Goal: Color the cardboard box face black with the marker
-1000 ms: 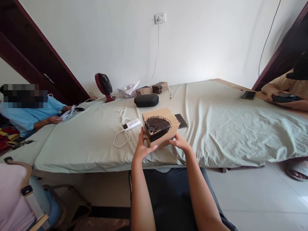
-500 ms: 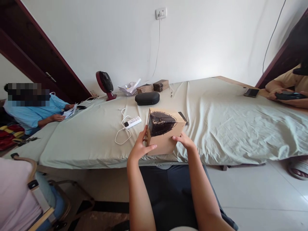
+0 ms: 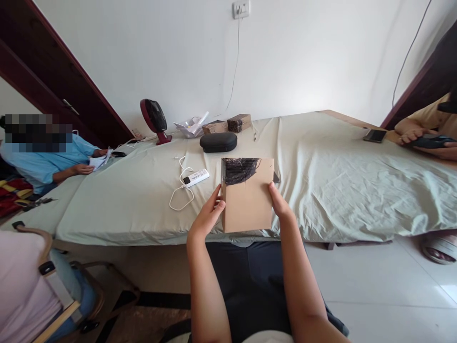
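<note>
A brown cardboard box is held between my two hands at the front edge of the table, one broad face toward me. Black scribbled marking covers its upper left corner. My left hand grips the left side, thumb at the front edge and fingers partly hidden behind. Against the right side presses my right hand, its thumb near the edge and the other fingers out of sight. Just behind the box's right edge, a dark flat object shows only in part.
On the cloth-covered table lie a white power bank with a cable, a black zip case, two small boxes and a small fan. A phone lies at right. One person sits at each end; a chair stands at left.
The box has been tilted so that its broad face now points toward me and its top is no longer seen. My right thumb has moved from the front face to the right edge.
</note>
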Motion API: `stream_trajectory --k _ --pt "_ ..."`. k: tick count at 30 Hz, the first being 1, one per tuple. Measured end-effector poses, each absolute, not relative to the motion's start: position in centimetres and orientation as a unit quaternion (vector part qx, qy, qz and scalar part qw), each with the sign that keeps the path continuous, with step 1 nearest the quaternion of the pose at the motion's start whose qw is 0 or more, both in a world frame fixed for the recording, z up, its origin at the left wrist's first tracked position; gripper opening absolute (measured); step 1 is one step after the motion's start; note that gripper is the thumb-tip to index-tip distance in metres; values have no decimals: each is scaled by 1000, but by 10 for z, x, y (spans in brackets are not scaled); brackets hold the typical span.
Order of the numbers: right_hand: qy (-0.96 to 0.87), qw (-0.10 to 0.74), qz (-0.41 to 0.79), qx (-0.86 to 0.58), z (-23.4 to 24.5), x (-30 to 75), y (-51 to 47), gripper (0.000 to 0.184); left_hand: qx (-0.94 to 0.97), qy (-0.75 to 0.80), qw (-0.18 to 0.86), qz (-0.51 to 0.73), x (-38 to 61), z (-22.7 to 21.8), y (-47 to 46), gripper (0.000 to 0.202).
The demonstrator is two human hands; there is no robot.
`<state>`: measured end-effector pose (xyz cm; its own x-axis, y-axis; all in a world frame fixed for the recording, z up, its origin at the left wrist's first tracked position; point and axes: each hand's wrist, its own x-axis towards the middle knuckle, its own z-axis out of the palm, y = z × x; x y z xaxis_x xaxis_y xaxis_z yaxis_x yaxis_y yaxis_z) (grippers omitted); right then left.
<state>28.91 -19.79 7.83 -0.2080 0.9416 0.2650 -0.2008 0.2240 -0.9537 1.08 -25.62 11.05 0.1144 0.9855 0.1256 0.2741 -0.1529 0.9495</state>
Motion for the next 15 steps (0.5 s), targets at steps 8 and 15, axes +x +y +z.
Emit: stream_trajectory --k 8,15 --pt "-616 485 535 -314 101 300 -208 76 620 471 339 528 26 130 -264 86" --pt "-686 462 483 -287 96 298 -203 114 625 429 262 598 36 134 -264 47"
